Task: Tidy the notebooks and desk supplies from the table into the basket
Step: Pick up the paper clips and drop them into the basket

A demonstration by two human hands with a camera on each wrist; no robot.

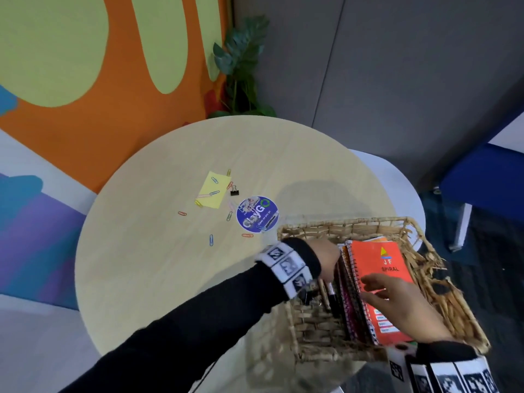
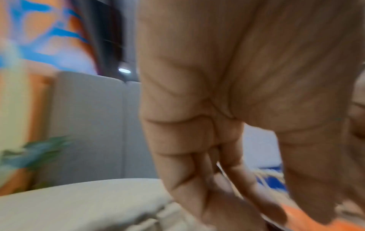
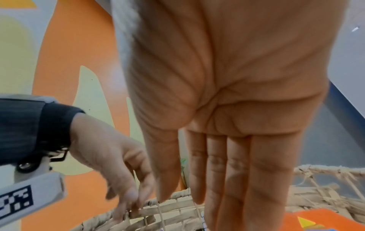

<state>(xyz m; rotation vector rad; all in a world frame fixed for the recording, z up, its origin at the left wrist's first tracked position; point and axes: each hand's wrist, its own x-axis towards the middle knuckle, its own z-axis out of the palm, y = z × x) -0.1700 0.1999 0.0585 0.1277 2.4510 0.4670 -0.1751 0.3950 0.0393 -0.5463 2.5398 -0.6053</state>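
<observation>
A wicker basket (image 1: 309,228) sits at the near right edge of the round pale bench (image 1: 158,265), part of it overhanging the rim. Inside it, several spiral notebooks stand on edge, leaning right, with the orange notebook (image 1: 382,268) marked "JF SPIRAL" lying uppermost on the right. To their left in the basket lie dark pens (image 1: 332,296), blurred.

The right hand (image 1: 397,302) lies flat on the orange cover, its fingers (image 3: 233,171) straight and together, gripping nothing. The left hand (image 1: 326,259) reaches into the basket's left side, just beside the notebooks' spiral edges. In the right wrist view its fingers (image 3: 126,195) are bent downward, their tips at the woven rim; whether they hold anything cannot be told, and the left wrist view is too blurred to settle it.

Further left on the bench, well apart from the basket, a yellow sticky note pad (image 1: 213,193) lies flat with paper clips on it. A black binder clip (image 1: 234,192) lies just to its right. Loose coloured paper clips (image 1: 211,239) are scattered around, and a round blue sticker (image 1: 257,213) reading "ClayGo" lies between the pad and the basket. A potted plant (image 1: 241,69) stands beyond the far edge.
</observation>
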